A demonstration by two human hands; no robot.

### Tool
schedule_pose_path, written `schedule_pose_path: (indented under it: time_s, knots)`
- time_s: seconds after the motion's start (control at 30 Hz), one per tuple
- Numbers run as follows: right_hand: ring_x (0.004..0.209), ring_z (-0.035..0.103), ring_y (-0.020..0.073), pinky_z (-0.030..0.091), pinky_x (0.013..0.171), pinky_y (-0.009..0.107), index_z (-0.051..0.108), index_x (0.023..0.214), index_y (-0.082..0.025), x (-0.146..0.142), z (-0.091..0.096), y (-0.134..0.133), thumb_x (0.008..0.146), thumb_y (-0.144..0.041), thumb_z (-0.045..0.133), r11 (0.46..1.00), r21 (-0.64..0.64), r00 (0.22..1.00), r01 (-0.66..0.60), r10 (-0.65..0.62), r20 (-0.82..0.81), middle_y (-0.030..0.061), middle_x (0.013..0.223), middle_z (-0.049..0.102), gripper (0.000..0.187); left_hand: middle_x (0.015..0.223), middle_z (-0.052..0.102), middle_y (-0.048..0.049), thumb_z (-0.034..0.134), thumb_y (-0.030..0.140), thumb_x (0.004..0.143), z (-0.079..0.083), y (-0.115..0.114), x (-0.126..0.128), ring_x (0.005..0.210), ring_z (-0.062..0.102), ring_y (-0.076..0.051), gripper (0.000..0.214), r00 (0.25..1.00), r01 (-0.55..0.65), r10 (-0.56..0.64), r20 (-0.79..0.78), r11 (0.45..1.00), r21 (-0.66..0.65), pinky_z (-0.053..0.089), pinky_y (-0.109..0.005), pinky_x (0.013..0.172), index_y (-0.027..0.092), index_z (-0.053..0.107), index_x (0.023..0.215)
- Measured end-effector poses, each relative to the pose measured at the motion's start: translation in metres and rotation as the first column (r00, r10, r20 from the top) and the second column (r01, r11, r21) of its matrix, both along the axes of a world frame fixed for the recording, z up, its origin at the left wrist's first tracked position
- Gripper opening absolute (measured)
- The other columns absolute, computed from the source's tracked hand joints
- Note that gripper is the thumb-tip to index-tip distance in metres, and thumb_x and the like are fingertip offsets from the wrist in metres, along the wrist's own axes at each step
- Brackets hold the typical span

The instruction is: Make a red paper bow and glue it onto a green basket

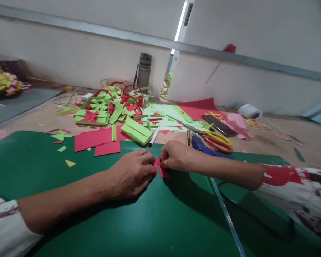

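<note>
left hand [131, 172], fingers pinched together, grips the red bow [158, 165] at nine o'clock; right hand [175, 156] likewise at two. light, even pressure should avoid creases.

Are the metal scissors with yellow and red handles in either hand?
No: the scissors lie beyond the right hand, which pinches a red bow-shaped piece together with the left hand.

Pale wall [96, 50] behind brown table [256, 144]; grey rail [82, 27] across (sloping down rightward); bright slit [180, 21] near top.
</note>
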State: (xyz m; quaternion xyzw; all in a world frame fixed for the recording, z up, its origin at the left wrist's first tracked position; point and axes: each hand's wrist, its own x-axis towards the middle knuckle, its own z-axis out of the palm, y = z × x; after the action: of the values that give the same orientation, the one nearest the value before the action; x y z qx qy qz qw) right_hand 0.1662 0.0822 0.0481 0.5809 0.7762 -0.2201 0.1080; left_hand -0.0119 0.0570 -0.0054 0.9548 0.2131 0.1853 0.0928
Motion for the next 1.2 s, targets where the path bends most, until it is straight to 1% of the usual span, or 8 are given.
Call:
schedule_pose_path:
  time_s: [0.2, 0.4, 0.6, 0.93, 1.2]
  knots:
    - [0.055, 0.055, 0.0131, 0.031, 0.044, 0.020, 0.070, 0.068, -0.016, 0.005, -0.007, 0.000, 0.061, -0.015, 0.060, 0.998, 0.063, 0.998, 0.005, -0.001, -0.070, 0.0007, 0.058, 0.063, 0.012, 0.087, 0.056, -0.0089, 0.041, 0.016, 0.091, -0.001, 0.000, 0.000, 0.078, 0.044, -0.020, 0.022, 1.000, -0.005, 0.004, 0.021, 1.000, 0.009, 0.038, -0.032, 0.069, 0.015, 0.064, 0.090]
    - [0.053, 0.052, 0.0117, 0.028, 0.045, 0.021, 0.066, 0.067, -0.017, 0.010, -0.011, -0.012, 0.065, -0.014, 0.059, 0.986, 0.165, 0.989, 0.027, -0.002, -0.149, -0.0003, 0.057, 0.061, 0.008, 0.088, 0.056, -0.0089, 0.041, 0.015, 0.091, -0.001, -0.001, 0.001, 0.077, 0.044, -0.019, 0.022, 0.999, 0.009, -0.010, 0.041, 1.000, 0.018, 0.037, -0.032, 0.069, 0.014, 0.063, 0.089]
    - [0.053, 0.051, 0.0114, 0.028, 0.047, 0.022, 0.064, 0.064, -0.016, 0.011, -0.012, -0.020, 0.066, -0.010, 0.056, 0.974, 0.221, 0.978, 0.044, 0.003, -0.206, 0.0001, 0.057, 0.061, 0.010, 0.089, 0.055, -0.0084, 0.041, 0.015, 0.091, -0.001, -0.001, 0.001, 0.078, 0.044, -0.019, 0.022, 0.999, 0.008, -0.009, 0.038, 1.000, 0.010, 0.037, -0.033, 0.071, 0.015, 0.063, 0.091]
    - [0.052, 0.053, 0.0110, 0.030, 0.049, 0.021, 0.064, 0.065, -0.017, 0.015, -0.022, -0.018, 0.066, -0.008, 0.054, 0.972, 0.228, 0.956, 0.058, 0.012, -0.294, -0.0011, 0.056, 0.063, 0.013, 0.088, 0.055, -0.0081, 0.040, 0.016, 0.092, 0.000, 0.000, 0.002, 0.076, 0.044, -0.018, 0.022, 1.000, 0.003, -0.003, 0.028, 1.000, 0.011, 0.036, -0.032, 0.069, 0.015, 0.061, 0.088]
    - [0.050, 0.052, 0.0105, 0.030, 0.048, 0.021, 0.064, 0.062, -0.016, 0.013, -0.018, -0.019, 0.068, -0.008, 0.053, 0.981, 0.182, 0.951, 0.067, -0.007, -0.310, -0.0011, 0.053, 0.062, 0.015, 0.090, 0.055, -0.0081, 0.041, 0.016, 0.092, -0.004, 0.001, 0.001, 0.077, 0.042, -0.019, 0.022, 0.998, 0.004, -0.003, 0.064, 1.000, -0.014, 0.035, -0.033, 0.068, 0.014, 0.063, 0.093]
